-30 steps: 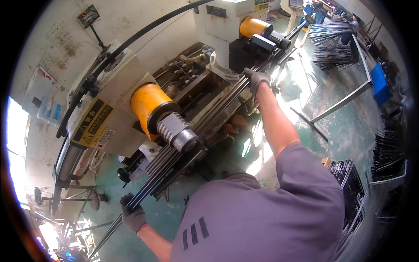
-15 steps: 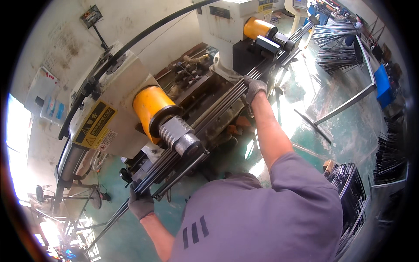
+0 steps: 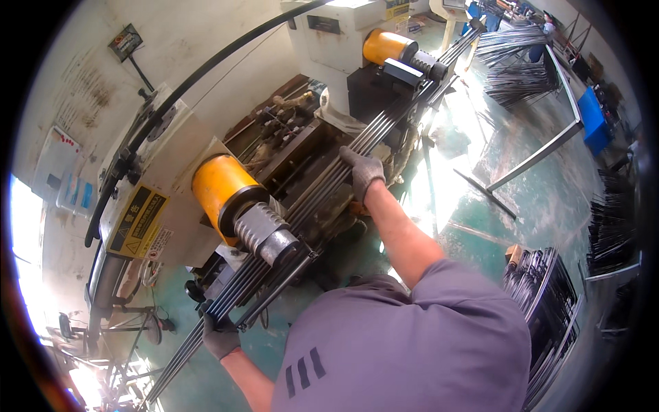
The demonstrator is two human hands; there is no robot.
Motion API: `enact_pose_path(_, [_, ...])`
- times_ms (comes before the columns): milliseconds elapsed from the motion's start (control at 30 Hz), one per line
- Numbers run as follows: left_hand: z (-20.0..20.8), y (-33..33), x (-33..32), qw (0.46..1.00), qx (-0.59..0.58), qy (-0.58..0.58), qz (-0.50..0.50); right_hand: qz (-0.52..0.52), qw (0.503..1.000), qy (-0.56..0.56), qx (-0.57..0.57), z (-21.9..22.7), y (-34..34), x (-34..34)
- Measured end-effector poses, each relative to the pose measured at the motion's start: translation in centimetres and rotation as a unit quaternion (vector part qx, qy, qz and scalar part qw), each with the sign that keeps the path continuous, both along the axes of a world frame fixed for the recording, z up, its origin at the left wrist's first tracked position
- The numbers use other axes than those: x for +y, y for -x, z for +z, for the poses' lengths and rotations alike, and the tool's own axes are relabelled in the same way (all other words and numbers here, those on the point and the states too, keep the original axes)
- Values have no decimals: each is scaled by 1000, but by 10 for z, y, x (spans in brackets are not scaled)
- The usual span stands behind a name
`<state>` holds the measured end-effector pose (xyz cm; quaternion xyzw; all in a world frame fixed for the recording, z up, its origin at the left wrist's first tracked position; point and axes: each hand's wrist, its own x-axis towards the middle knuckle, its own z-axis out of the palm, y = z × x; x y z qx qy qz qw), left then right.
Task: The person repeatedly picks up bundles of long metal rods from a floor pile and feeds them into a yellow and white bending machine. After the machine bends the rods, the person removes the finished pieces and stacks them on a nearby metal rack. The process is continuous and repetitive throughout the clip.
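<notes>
Several long, thin metal rods (image 3: 237, 283) lie side by side, running diagonally from the lower left to the far upper right across a machine. My left hand (image 3: 220, 336), in a grey glove, is closed round the rods near their lower-left end. Farther along, my right hand (image 3: 364, 174), also gloved, grips the same bundle, its fingertips partly hidden by the rods. Between my hands, the rods pass under the ribbed metal end (image 3: 264, 233) of a yellow cylinder (image 3: 225, 189). A dark bar (image 3: 278, 287) runs alongside the bundle on my side.
Beyond the right hand stands a second yellow cylinder (image 3: 388, 47) with a ribbed end. A black hose (image 3: 206, 72) arches over the machine at left. Racks of thin rods (image 3: 542, 285) stand on the right, near a metal frame (image 3: 542, 154) and a blue panel (image 3: 594, 120).
My right hand has come back along the rods toward me and the lower left. The left hand stays near the same spot, and the rods there look more spread out. The whole view has shifted slightly.
</notes>
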<state>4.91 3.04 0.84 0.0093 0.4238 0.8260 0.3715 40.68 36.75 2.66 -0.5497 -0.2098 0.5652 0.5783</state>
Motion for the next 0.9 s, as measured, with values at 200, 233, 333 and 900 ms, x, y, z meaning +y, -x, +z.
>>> enact_pose_path(200, [-1, 29, -10, 997, -47, -11, 63, -11, 997, -7, 82, -18, -43, 50])
enact_pose_path(233, [7, 33, -13, 994, -52, 11, 95, -18, 997, 7, 77, -19, -54, 59])
enact_pose_path(333, [14, 46, -27, 986, -49, 49, 153, -38, 996, -8, 78, -29, -86, 100])
enact_pose_path(900, [6, 7, -3, 999, -46, 12, 15, -16, 994, -21, 105, -7, -19, 15])
